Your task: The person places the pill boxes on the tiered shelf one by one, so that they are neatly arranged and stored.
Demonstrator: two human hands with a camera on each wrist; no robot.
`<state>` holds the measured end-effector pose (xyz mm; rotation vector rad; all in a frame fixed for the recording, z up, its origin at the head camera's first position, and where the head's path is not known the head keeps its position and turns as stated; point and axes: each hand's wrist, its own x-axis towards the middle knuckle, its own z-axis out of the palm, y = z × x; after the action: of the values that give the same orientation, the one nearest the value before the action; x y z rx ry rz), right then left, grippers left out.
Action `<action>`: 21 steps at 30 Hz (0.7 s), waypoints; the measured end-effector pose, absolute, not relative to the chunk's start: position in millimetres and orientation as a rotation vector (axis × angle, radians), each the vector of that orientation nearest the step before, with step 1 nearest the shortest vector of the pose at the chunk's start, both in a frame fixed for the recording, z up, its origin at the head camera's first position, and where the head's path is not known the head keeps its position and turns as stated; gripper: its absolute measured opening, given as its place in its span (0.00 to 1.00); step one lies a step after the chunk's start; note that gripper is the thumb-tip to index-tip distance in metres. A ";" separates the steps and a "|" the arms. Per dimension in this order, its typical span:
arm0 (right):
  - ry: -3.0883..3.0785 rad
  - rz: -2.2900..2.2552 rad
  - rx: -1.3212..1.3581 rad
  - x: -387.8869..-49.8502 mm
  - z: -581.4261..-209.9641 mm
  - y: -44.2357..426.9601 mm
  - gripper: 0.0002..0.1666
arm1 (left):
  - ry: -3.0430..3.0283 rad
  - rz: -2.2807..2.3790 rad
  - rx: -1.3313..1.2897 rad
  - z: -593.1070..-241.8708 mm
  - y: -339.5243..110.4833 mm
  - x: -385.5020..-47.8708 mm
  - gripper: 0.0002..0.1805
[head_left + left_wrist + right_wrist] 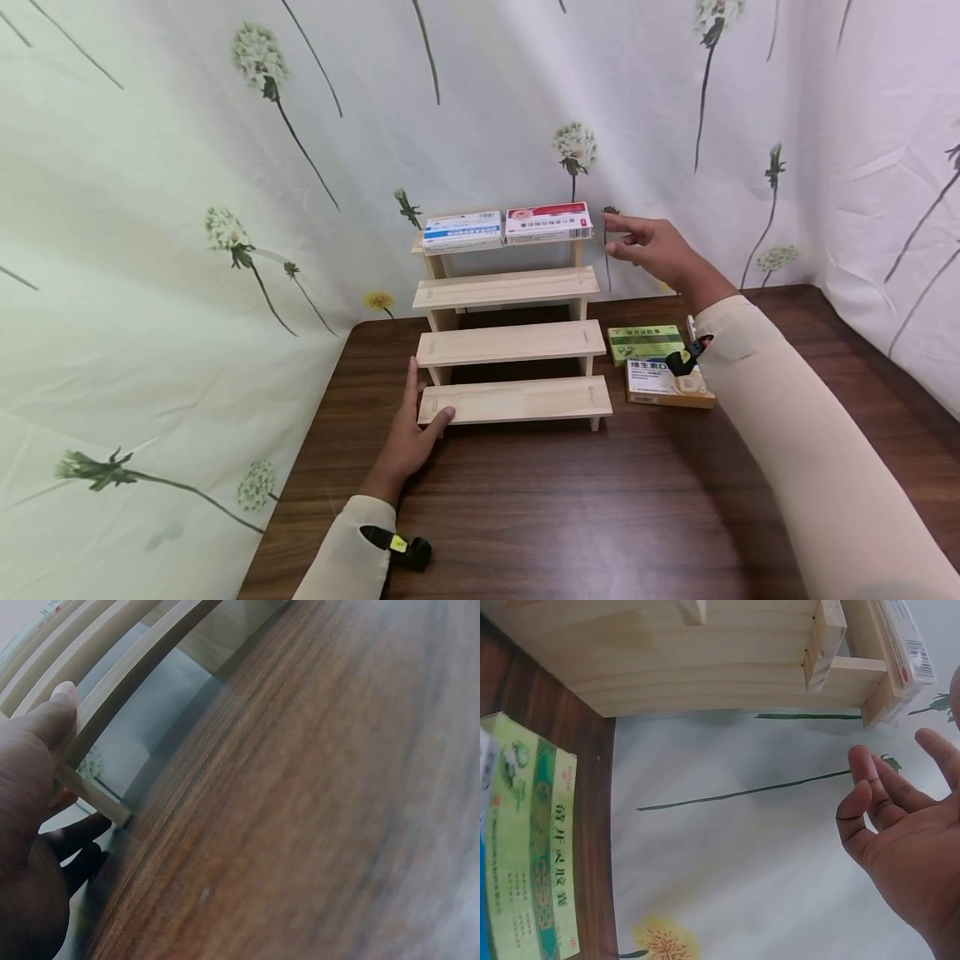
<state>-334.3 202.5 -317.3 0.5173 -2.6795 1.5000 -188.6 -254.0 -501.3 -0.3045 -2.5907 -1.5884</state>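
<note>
A four-tier wooden step rack (517, 402) stands on the table. My left hand (408, 442) grips the left end of its lowest step, the thumb on top and the fingers along the side; the left wrist view shows the same hand (34, 780) there. On the top tier a blue-and-white box (462, 232) lies beside a red-and-white box (548, 223). Just right of the red-and-white box, my right hand (652, 248) is in the air, holding nothing. In the right wrist view, this hand (907, 825) has its fingers loosely bent, apart from the rack (705, 667).
Right of the rack, a green box (645, 340) and a white-and-orange box (660, 385) lie on the brown table (540, 500). Another small box is partly hidden by the right sleeve. A white cloth (480, 150) with a flower print hangs behind and at both sides.
</note>
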 end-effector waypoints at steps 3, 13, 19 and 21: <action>-2.713 1.479 0.517 -328.5 -319.5 205.2 0.37 | -2.596 -1.594 -0.299 -502.0 -255.0 -188.1 0.61; -2.860 1.268 0.445 -312.1 -325.6 229.3 0.40 | -2.591 -1.602 -0.294 -500.5 -255.1 -188.2 0.61; -2.869 1.197 0.445 -301.0 -337.2 244.5 0.43 | -2.589 -1.597 -0.307 -501.9 -256.1 -189.0 0.61; -2.872 1.203 0.448 -296.6 -342.0 248.7 0.44 | -2.588 -1.602 -0.301 -502.5 -256.4 -189.0 0.61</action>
<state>-296.6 248.7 -342.0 0.4483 -2.8716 1.2034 -189.0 -256.4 -502.5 -0.3010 -2.5877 -1.6015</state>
